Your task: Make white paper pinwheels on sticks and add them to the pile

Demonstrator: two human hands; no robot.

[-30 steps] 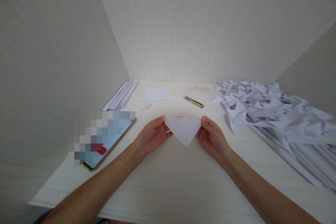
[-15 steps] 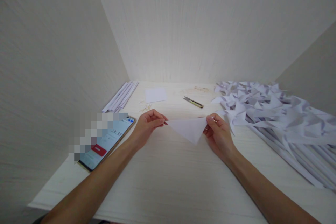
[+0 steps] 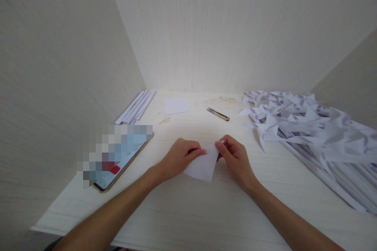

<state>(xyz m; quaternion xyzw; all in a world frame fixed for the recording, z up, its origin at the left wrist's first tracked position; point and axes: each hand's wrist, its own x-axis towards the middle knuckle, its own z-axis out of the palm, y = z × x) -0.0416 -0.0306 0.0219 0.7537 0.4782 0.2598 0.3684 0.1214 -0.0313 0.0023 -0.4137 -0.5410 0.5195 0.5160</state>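
Observation:
A sheet of white paper is held between my two hands, over the middle of the table. My left hand is closed on its upper left part, thumb on top, and hides that side. With thumb and fingertips, my right hand pinches the upper right corner. The lower edge of the paper hangs free toward me. Beyond my hands lie thread snips, blades pointing to the left. A flat white paper square rests farther back, left of the snips.
Several rolled paper sticks lie at the back left. A phone, partly blurred out, is beside my left forearm. A pile of paper pinwheels with paper sticks covers the right side. Small thin scraps are scattered near the square. Walls stand around the table.
Both hands have come nearer to me and closer together. My left hand has shifted from the paper's left tip to its upper part. The triangular shape now appears as a wider four-sided piece.

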